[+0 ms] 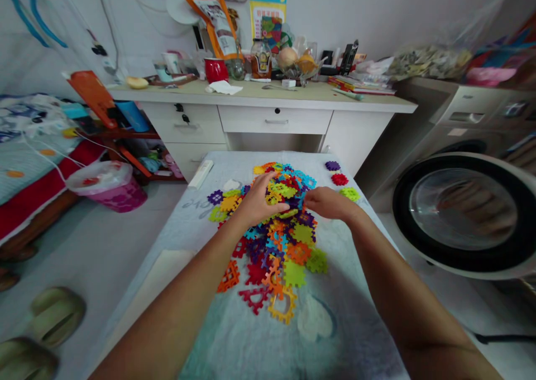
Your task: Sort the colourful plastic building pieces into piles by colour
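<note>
A heap of colourful plastic interlocking pieces with toothed edges (273, 240) lies on the cloth-covered table (355, 324). Over the heap's left side is my left hand (257, 204), thumb and fingers apart, with a yellow-green piece (288, 213) close to its thumb tip. My right hand (329, 202) is at the heap's right edge, its fingers curled inward; whatever they may hold is hidden. Beyond it, a purple piece (332, 166), a red piece (339, 179) and a lime green piece (349, 193) lie apart from the heap in a row.
A white oblong object (201, 173) lies at the table's far left corner. Behind stands a white desk (276, 118) with jars, a red mug (216, 70) and books. On the right is a washing machine with its round door (460, 212) swung out. A pink bin (119, 193) stands left.
</note>
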### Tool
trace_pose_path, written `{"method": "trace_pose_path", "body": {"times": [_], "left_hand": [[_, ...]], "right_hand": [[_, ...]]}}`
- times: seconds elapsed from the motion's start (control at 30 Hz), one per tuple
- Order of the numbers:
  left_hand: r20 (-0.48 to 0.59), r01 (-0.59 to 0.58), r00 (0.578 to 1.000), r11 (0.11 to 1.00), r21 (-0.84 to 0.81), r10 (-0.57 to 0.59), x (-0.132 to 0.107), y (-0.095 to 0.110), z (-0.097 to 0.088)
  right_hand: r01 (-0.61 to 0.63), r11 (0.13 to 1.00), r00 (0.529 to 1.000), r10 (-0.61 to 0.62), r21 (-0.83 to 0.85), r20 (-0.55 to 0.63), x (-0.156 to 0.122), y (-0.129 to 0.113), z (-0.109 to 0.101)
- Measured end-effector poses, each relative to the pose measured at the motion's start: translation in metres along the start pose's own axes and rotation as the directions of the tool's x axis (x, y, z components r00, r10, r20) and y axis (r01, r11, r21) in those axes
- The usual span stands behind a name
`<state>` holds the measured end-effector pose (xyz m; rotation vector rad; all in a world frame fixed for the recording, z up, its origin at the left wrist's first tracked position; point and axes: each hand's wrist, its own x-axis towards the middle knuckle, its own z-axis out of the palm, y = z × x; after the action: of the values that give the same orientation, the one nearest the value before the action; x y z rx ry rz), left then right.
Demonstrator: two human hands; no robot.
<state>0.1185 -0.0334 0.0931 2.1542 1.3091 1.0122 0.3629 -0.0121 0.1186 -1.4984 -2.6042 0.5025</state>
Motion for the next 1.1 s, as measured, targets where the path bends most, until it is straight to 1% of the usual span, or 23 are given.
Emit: {"method": "trace_pose_path", "body": {"times": [0.03,0.1,0.17,0.2,0.23,0.3,0.37,0.43,0.5,0.57,0.63,0.67,0.73,0.8,0.87,0.97,1.1], "left_hand": [[-0.004,0.019,1.0,0.999,0.036,-0.019,-0.012,-0.001,-0.007],[-0.007,0.1,0.995,0.985,0.139,-0.1,-0.041,-0.004,-0.016],[0.013,0.222,0.973,0.945,0.239,-0.232,-0.074,-0.01,-0.021],[0.025,0.272,0.956,0.918,0.287,-0.291,-0.091,-0.013,-0.021],[0.023,0.316,0.939,0.888,0.334,-0.343,-0.105,-0.017,-0.02],[0.007,0.398,0.9,0.828,0.395,-0.436,-0.128,-0.026,-0.017],[-0.007,0.463,0.862,0.783,0.414,-0.506,-0.139,-0.035,-0.013],[-0.021,0.502,0.84,0.761,0.412,-0.543,-0.14,-0.042,-0.009],[-0.026,0.495,0.848,0.773,0.396,-0.529,-0.135,-0.047,-0.005],[-0.029,0.477,0.863,0.796,0.373,-0.504,-0.126,-0.051,0.0],[-0.042,0.479,0.866,0.803,0.355,-0.498,-0.117,-0.053,0.004],[-0.05,0.479,0.868,0.806,0.347,-0.494,-0.113,-0.054,0.006],[-0.061,0.454,0.885,0.828,0.329,-0.461,-0.107,-0.056,0.008],[-0.059,0.415,0.907,0.857,0.306,-0.418,-0.102,-0.059,0.008],[-0.049,0.395,0.916,0.874,0.283,-0.398,-0.099,-0.062,0.006],[-0.051,0.399,0.915,0.879,0.263,-0.4,-0.095,-0.064,0.005],[-0.125,0.431,0.903,0.865,0.257,-0.412,-0.09,-0.06,0.005]], "right_hand": [[-0.019,1.0,1.0,0.019,-0.011,-0.022,0.008,0.004,-0.009],[-0.109,0.994,0.986,0.107,-0.015,-0.127,0.03,0.013,-0.02],[-0.231,0.973,0.945,0.227,0.012,-0.238,0.057,0.022,-0.022],[-0.286,0.957,0.918,0.287,0.043,-0.273,0.072,0.028,-0.019],[-0.335,0.939,0.897,0.343,0.079,-0.28,0.086,0.033,-0.015],[-0.376,0.912,0.876,0.408,0.166,-0.259,0.11,0.043,-0.002],[-0.394,0.879,0.869,0.451,0.269,-0.201,0.129,0.052,0.013],[-0.379,0.847,0.884,0.451,0.371,-0.125,0.142,0.058,0.024],[-0.331,0.828,0.921,0.388,0.452,-0.036,0.148,0.06,0.031],[-0.277,0.812,0.954,0.298,0.514,0.044,0.15,0.058,0.033],[-0.239,0.797,0.969,0.234,0.554,0.082,0.148,0.052,0.031],[-0.224,0.793,0.973,0.216,0.567,0.082,0.146,0.049,0.03],[-0.193,0.79,0.979,0.193,0.582,0.062,0.14,0.042,0.027],[-0.161,0.788,0.985,0.167,0.594,0.045,0.134,0.035,0.026],[-0.133,0.786,0.99,0.136,0.603,0.041,0.128,0.029,0.026],[-0.084,0.788,0.996,0.08,0.61,0.034,0.122,0.022,0.026],[0.01,0.748,1.0,-0.003,0.664,-0.012,0.114,0.01,0.022]]}}
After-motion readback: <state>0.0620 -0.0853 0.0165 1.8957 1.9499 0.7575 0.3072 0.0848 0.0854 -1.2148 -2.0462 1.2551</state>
